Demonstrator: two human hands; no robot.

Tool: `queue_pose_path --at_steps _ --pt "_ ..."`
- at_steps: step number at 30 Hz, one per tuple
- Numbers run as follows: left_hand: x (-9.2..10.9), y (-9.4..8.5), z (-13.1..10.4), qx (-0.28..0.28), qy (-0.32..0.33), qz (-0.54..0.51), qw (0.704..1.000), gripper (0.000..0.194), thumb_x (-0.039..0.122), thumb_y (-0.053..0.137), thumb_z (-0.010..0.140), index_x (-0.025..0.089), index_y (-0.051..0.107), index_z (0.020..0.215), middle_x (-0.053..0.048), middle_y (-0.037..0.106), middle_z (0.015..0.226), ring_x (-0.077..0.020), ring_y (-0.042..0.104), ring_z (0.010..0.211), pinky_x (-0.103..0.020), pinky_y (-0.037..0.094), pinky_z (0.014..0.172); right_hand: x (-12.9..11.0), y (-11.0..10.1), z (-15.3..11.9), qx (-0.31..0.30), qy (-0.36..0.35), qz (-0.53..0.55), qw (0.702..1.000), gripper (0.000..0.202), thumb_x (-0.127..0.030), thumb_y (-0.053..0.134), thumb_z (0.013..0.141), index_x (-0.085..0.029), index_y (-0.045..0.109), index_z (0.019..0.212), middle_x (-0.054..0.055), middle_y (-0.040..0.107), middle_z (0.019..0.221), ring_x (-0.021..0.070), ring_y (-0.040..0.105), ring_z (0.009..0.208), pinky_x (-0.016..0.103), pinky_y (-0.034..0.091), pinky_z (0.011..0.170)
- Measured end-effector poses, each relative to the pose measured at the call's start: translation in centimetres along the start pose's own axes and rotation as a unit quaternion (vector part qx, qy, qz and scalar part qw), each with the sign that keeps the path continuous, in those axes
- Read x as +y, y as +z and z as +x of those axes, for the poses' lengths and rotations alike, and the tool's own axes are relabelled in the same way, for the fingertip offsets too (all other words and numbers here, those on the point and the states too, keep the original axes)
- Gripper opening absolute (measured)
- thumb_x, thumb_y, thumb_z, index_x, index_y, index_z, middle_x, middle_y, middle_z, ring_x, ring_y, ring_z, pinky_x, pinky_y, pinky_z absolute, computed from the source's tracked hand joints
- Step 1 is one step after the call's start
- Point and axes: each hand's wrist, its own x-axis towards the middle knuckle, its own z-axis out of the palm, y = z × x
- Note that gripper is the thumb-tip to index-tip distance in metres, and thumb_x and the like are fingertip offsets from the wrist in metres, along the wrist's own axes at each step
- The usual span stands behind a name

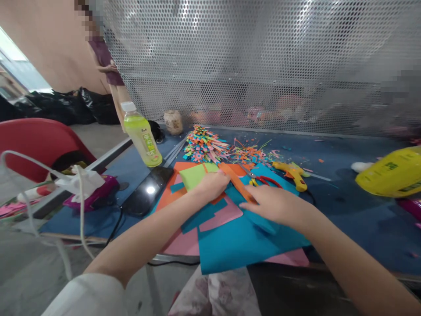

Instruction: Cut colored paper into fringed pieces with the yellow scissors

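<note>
An orange strip (pixel 237 182) slants between my two hands above a pile of coloured sheets. My left hand (pixel 215 185) is closed at the strip's upper end, beside a lime green sheet (pixel 191 175). At its lower end, my right hand (pixel 271 202) pinches the strip between thumb and fingers. Under the hands lie a large blue sheet (pixel 237 248), a pink sheet (pixel 225 215) and orange sheets. Red-handled scissors (pixel 267 180) rest just beyond my right hand. Behind the sheets is a heap of colourful cut strips and paper flowers (pixel 204 147).
A yellow glue gun (pixel 292 173) lies right of the scissors. On the left are a black phone (pixel 148 188), a green drink bottle (pixel 143 138) and a white plug (pixel 82 184). A yellow bottle (pixel 391 173) lies right. A person stands behind, near a red chair (pixel 42 136).
</note>
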Motion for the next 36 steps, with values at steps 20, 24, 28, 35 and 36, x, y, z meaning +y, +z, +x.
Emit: queue_pose_path --at_steps 20,24,28,35,36 --pt "-1.6 -0.1 -1.0 0.299 -0.050 -0.419 0.856 0.016 0.013 0.060 0.081 0.020 0.070 0.092 -0.003 0.075 0.093 -0.0167 0.070 0.085 -0.027 0.054 0.080 1.2 5.2 6.0 0.259 -0.055 0.132 0.955 0.020 -0.026 0.060 0.089 -0.013 0.065 0.103 0.015 0.070 0.109 0.0335 0.059 0.107 0.046 0.039 0.089" --pt "-1.7 0.2 -1.0 0.351 -0.059 -0.441 0.824 0.016 0.015 0.063 0.080 0.021 0.071 0.093 -0.003 0.075 0.093 -0.0138 0.069 0.079 -0.023 0.054 0.072 1.6 5.0 6.1 0.282 -0.041 0.210 0.935 0.013 -0.026 0.061 0.086 -0.017 0.067 0.094 0.013 0.072 0.103 0.0326 0.061 0.104 0.049 0.037 0.090" --pt "-1.9 0.3 -0.8 0.372 -0.075 -0.463 0.801 0.014 0.025 0.068 0.079 0.020 0.071 0.092 -0.003 0.073 0.089 -0.0106 0.065 0.067 -0.019 0.051 0.060 2.0 4.2 6.0 0.285 -0.052 0.308 0.906 0.011 -0.028 0.059 0.085 -0.020 0.067 0.085 0.008 0.074 0.095 0.0258 0.066 0.094 0.040 0.045 0.084" --pt "-2.4 0.3 -0.3 0.267 -0.072 -0.597 0.754 0.029 0.040 0.066 0.080 0.016 0.065 0.095 -0.003 0.067 0.085 -0.0039 0.046 0.040 -0.017 0.037 0.030 2.1 4.0 6.3 0.264 -0.060 0.440 0.856 0.019 -0.036 0.046 0.088 -0.021 0.055 0.081 0.003 0.071 0.076 0.0180 0.068 0.069 0.029 0.053 0.060" --pt "-2.5 0.3 -0.3 0.238 -0.056 -0.611 0.753 0.030 0.040 0.069 0.078 0.016 0.064 0.096 -0.003 0.067 0.084 -0.0040 0.047 0.040 -0.017 0.038 0.030 2.2 4.1 6.4 0.265 -0.056 0.446 0.853 0.019 -0.036 0.044 0.088 -0.021 0.053 0.081 0.002 0.069 0.074 0.0173 0.067 0.065 0.028 0.053 0.058"
